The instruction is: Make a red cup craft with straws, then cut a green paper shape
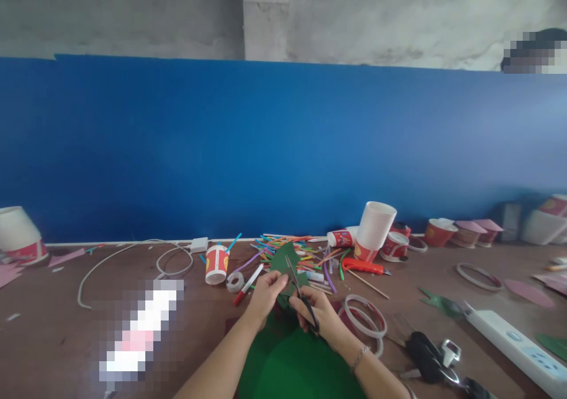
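My left hand pinches a piece of dark green paper above the middle of the table. In my right hand are scissors with black handles; their blades point up and away, against the green paper. Below both hands lies a larger green sheet. Just beyond the held paper is a pile of colourful sticks and straws.
A stack of white cups and an orange cutter stand and lie behind at right. Left are a paper cup, tape roll and marker. Rings, keys and a power strip lie right.
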Available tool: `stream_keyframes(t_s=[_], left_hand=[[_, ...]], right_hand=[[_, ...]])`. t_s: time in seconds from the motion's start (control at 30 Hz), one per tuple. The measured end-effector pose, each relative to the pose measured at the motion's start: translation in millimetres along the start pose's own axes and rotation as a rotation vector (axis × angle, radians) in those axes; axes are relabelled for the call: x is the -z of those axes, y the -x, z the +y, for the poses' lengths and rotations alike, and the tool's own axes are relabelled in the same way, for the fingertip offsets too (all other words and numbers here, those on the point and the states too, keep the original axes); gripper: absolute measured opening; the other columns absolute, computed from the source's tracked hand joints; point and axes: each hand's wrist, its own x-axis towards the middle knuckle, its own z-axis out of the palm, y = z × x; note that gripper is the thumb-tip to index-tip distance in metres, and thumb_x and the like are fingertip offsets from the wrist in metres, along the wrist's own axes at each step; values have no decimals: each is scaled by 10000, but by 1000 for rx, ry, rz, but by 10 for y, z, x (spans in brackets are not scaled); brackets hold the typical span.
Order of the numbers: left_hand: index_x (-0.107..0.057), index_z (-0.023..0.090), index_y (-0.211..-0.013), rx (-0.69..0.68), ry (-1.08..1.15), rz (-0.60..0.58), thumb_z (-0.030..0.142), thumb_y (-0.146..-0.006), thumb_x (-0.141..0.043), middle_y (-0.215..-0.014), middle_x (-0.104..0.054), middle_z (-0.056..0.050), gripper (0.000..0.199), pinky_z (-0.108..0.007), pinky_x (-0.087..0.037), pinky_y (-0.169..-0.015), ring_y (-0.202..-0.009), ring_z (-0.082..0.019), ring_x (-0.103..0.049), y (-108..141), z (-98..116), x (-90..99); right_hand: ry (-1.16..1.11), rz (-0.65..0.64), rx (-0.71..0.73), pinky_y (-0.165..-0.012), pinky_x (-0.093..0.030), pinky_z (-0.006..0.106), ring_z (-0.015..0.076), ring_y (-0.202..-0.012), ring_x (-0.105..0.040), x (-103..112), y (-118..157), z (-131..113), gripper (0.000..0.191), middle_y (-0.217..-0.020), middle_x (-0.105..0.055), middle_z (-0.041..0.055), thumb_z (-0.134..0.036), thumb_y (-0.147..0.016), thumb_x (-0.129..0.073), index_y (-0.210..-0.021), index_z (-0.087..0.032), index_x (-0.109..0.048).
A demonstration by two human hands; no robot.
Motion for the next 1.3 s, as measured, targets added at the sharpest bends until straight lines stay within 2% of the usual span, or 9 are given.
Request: stream_keyframes(t_s=[0.13,0.3,0.47,0.77,0.97,1.13,1.3], left_hand=[[-394,181,-548,-33,-19,62,469,-743,-544,-541,-337,54,379,-226,-277,-554,-560,-100,-329,21,14,-42],[-394,182,-552,-58,-83,43,434,-764,-521,-562,-354,46,353,-222,-296,-564,-579,-105,-348,65,31,-80],[-422,180,-556,-31,-94,41,459,-749,-531,-564,-372,41,356,-220,-312,-569,-584,-111,-364,72,19,-70],[-444,174,-590,-37,-75,-36,425,-776,-528,-618,-410,27,323,-227,-333,-615,-632,-120,-393,40,-26,16],[-466,168,-613,-5,-22,5,439,-800,-509,-608,-410,28,332,-228,-332,-616,-630,-120,-393,84,-37,-38],[-559,151,-725,4,8,-9,441,-790,-531,-668,-502,7,299,-235,-361,-651,-671,-134,-453,114,-59,-87],[-537,157,-711,-15,10,7,403,-801,-518,-669,-504,11,263,-233,-376,-659,-673,-130,-461,108,-74,-72]], right_hand=[[-7,-22,5,-294,-225,156,65,-316,-399,-1,-23,60,404,-404,-497,-57,-552,-676,-622,-720,-164,-517],[-71,-22,60,-333,-292,163,79,-367,-453,-20,-36,122,403,-442,-515,-53,-554,-683,-623,-726,-174,-496],[-58,-10,83,-360,-321,183,77,-354,-426,-29,-28,116,413,-416,-484,-63,-567,-678,-622,-692,-177,-487],[-32,-36,-9,-325,-274,171,64,-315,-381,-10,11,52,404,-382,-459,-73,-553,-665,-633,-680,-172,-499],[-40,-12,6,-336,-288,175,68,-324,-389,-28,-15,138,405,-385,-455,-74,-546,-660,-647,-685,-173,-491],[-25,-7,37,-352,-293,175,64,-333,-385,-56,-38,240,390,-387,-449,-73,-530,-682,-642,-679,-176,-477],[-44,-37,3,-348,-320,169,63,-334,-399,-54,-22,206,413,-394,-457,-76,-550,-664,-644,-690,-169,-486]])
